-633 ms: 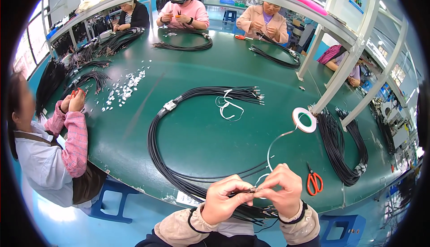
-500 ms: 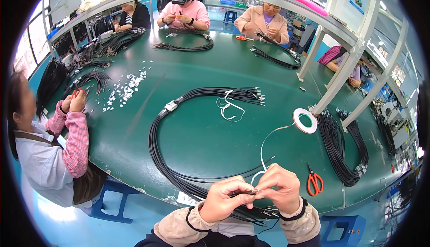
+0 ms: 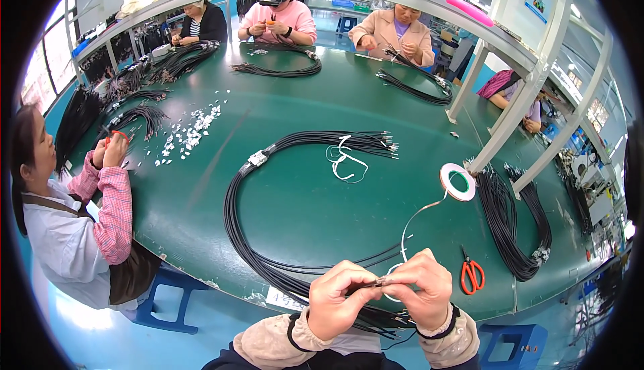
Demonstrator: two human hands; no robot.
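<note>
A long bundle of black wires [image 3: 236, 189] loops across the green table [image 3: 302, 209], and its near end lies at the front edge. My left hand [image 3: 343, 297] pinches that near end. My right hand [image 3: 424, 291] meets it, fingers closed on the same wire end and on a thin strip of tape [image 3: 410, 226]. The strip runs up from my fingers to a white tape roll [image 3: 457, 182] lying flat on the table. White ties [image 3: 342, 159] lie by the bundle's far end with its metal terminals [image 3: 386, 143].
Orange-handled scissors [image 3: 471, 275] lie right of my hands. More black wire bundles [image 3: 520, 226] lie at the right by a white frame post [image 3: 500, 125]. Small white parts [image 3: 191, 132] are scattered at the left. Several other people work around the table, one close at my left [image 3: 74, 222].
My hands have stayed together at the wire end. The tape strip's loop between the roll and my fingers has shifted and straightened slightly.
</note>
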